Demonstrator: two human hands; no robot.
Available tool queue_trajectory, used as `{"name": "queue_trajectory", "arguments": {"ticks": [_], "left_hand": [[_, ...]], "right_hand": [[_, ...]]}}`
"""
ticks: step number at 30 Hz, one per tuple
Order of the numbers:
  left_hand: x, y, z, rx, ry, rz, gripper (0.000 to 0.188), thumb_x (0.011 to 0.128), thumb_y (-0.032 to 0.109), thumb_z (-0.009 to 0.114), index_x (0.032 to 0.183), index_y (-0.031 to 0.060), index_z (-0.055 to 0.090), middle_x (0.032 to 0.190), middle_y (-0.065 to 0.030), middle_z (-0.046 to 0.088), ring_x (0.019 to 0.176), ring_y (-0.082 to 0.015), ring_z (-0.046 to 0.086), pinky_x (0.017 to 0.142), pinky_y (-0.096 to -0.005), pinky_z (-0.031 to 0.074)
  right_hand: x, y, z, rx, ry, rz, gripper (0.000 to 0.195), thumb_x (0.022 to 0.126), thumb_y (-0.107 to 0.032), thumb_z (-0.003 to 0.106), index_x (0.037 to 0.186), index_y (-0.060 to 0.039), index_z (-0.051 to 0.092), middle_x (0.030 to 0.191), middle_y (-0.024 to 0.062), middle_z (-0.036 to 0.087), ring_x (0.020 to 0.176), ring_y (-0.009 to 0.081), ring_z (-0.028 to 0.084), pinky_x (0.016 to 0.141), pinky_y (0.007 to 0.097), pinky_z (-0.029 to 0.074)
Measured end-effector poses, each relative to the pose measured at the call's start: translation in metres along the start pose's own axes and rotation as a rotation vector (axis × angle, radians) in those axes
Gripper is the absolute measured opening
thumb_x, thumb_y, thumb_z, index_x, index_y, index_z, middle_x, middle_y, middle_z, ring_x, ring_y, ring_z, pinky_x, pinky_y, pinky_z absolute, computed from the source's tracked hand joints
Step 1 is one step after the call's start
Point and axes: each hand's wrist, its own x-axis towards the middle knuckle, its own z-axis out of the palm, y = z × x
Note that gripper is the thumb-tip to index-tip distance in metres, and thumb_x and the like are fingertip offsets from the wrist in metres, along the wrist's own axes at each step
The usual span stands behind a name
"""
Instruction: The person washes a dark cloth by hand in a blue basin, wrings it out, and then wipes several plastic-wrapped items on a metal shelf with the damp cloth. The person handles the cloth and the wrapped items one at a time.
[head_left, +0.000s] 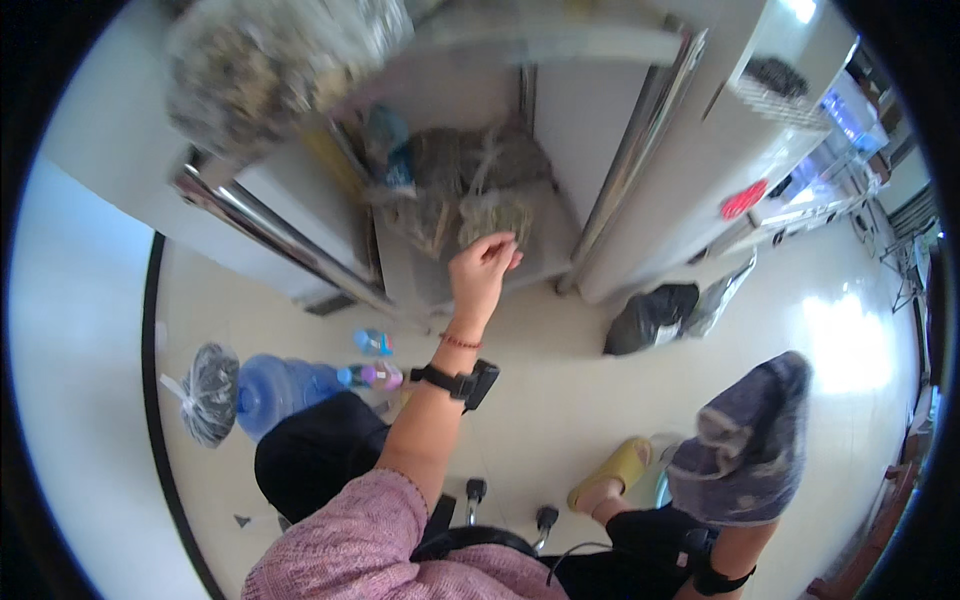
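Note:
My left hand (486, 271) reaches forward with its fingers curled together, over the lower shelf of a metal-legged rack. Close beyond its fingertips lies a clear plastic bag (495, 214) with pale contents; whether they touch, I cannot tell. Another clear bag (420, 217), a blue packet (396, 161) and darker bagged goods (502, 159) share that shelf. At the right, a grey-purple cloth (739, 457) hangs over my right hand, which is hidden beneath it; only the forearm with a black strap shows.
Chrome rack legs (637, 142) frame the shelf. A large filled plastic bag (277, 67) sits on top at the left. On the floor are a blue water jug (281, 390), a knotted bag (210, 394), small bottles (382, 375) and a black bag (652, 319). Stool casters (476, 491) are below.

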Motion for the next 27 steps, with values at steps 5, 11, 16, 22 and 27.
{"name": "queue_trajectory", "arguments": {"ticks": [5, 11, 16, 22, 27], "left_hand": [[-0.039, 0.152, 0.000, -0.017, -0.103, 0.483, 0.008, 0.087, -0.005, 0.068, 0.094, -0.0021, 0.068, 0.087, -0.0088, 0.069, 0.082, -0.0157, 0.067, 0.071, -0.0259, 0.054], [-0.052, 0.308, -0.010, 0.326, 0.339, 1.201, 0.013, 0.076, -0.007, 0.073, 0.087, -0.0006, 0.069, 0.087, -0.0087, 0.067, 0.078, -0.0230, 0.062, 0.069, -0.0307, 0.049], [-0.035, 0.315, 0.026, 0.485, -0.122, 1.039, 0.004, 0.087, 0.002, 0.071, 0.088, 0.0005, 0.068, 0.082, -0.0056, 0.066, 0.069, -0.0145, 0.060, 0.063, -0.0248, 0.048], [-0.108, 0.217, 0.071, 0.249, -0.581, 0.631, 0.005, 0.082, 0.002, 0.073, 0.087, 0.0010, 0.071, 0.083, -0.0035, 0.066, 0.075, -0.0122, 0.061, 0.068, -0.0254, 0.048], [-0.100, 0.072, 0.074, 0.341, -0.572, 0.124, 0.012, 0.084, 0.014, 0.072, 0.087, 0.0025, 0.073, 0.078, -0.0065, 0.069, 0.072, -0.0118, 0.064, 0.065, -0.0274, 0.050]], "right_hand": [[0.015, -0.021, 0.012, 0.470, -0.190, 0.403, 0.027, 0.091, -0.025, 0.060, 0.109, -0.0063, 0.056, 0.102, 0.0074, 0.063, 0.082, 0.0182, 0.063, 0.073, 0.0315, 0.054], [0.003, -0.053, 0.020, -0.433, -0.210, -0.715, 0.041, 0.053, -0.014, 0.074, 0.094, -0.0086, 0.070, 0.096, 0.0108, 0.063, 0.091, 0.0364, 0.057, 0.089, 0.0447, 0.042], [-0.001, -0.061, 0.020, -0.312, -0.234, -0.556, 0.037, 0.061, -0.014, 0.072, 0.097, -0.0058, 0.069, 0.106, 0.0126, 0.064, 0.098, 0.0366, 0.058, 0.093, 0.0452, 0.043], [-0.013, -0.036, 0.027, 0.274, -0.413, -0.208, 0.042, 0.081, -0.004, 0.066, 0.118, -0.0045, 0.049, 0.116, 0.0117, 0.061, 0.088, 0.0218, 0.060, 0.074, 0.0338, 0.052], [-0.002, -0.007, -0.008, 0.505, -0.141, -0.260, 0.062, 0.080, 0.004, 0.067, 0.136, -0.0004, 0.041, 0.127, 0.0136, 0.058, 0.113, 0.0210, 0.059, 0.101, 0.0336, 0.048]]}}
